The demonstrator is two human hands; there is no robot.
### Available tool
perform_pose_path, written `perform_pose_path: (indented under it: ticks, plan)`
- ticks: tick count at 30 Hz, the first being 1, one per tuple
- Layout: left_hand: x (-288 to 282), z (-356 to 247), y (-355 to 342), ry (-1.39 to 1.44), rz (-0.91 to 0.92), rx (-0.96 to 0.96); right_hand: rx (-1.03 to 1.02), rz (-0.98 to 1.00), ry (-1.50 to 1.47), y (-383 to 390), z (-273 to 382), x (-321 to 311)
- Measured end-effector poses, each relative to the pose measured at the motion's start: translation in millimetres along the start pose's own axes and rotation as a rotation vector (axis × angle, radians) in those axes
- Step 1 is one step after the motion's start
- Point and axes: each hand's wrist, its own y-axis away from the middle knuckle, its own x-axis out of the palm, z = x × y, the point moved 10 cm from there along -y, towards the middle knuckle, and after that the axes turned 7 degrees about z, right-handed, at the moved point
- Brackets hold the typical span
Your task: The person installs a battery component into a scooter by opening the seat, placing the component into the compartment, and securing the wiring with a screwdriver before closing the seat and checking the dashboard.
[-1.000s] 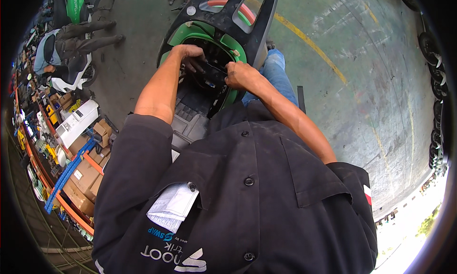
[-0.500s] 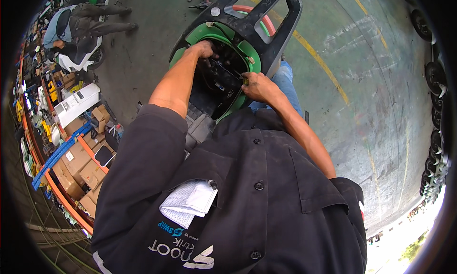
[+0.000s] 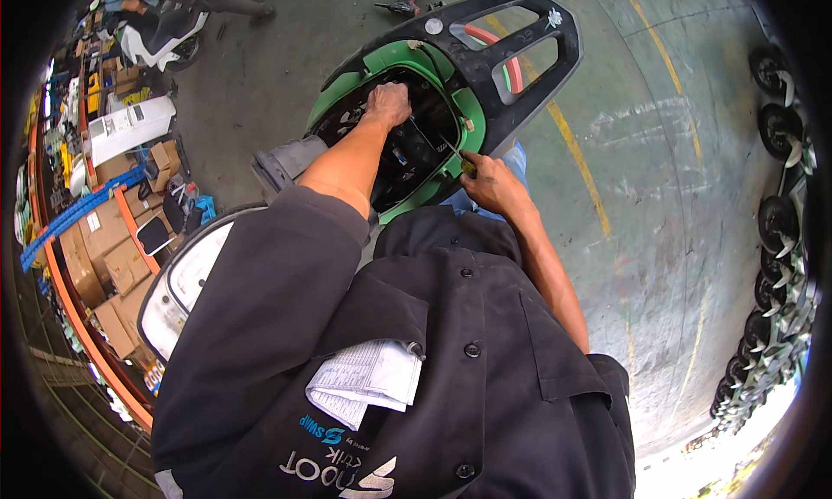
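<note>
In front of me is a scooter's open under-seat compartment with a green rim [image 3: 471, 126], dark parts [image 3: 399, 152] inside and a black rear frame [image 3: 546, 61] with red and green strips. My left hand [image 3: 388, 103] reaches into the middle of the compartment, its fingers curled down on something hidden beneath them. My right hand [image 3: 487, 183], at the compartment's right edge, is closed on a screwdriver with a yellow handle [image 3: 468, 164], its thin shaft pointing up and left into the compartment.
A co-worker [image 3: 130, 1] is by a white scooter [image 3: 165, 35] at upper left. Shelving [image 3: 59, 265] with cardboard boxes [image 3: 117, 265] and a white panel [image 3: 132, 128] lines the left. A row of scooters [image 3: 776, 222] stands along the right. Metal parts [image 3: 400, 1] lie beyond the compartment.
The view has shifted, placing the scooter further right. My left hand has moved toward the compartment's middle. My right hand sits further right and lower, and the screwdriver's shaft now shows.
</note>
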Motion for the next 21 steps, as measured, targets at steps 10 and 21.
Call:
perform_pose_path:
  ticks: [10,21]
  plan:
    - [11,3,7,0.112,0.022,-0.151,-0.078,0.094,0.14,44,-3,-21]
    - [5,19,-7,0.176,0.124,-0.22,-0.167,-0.022,-0.089,47,-17,-58]
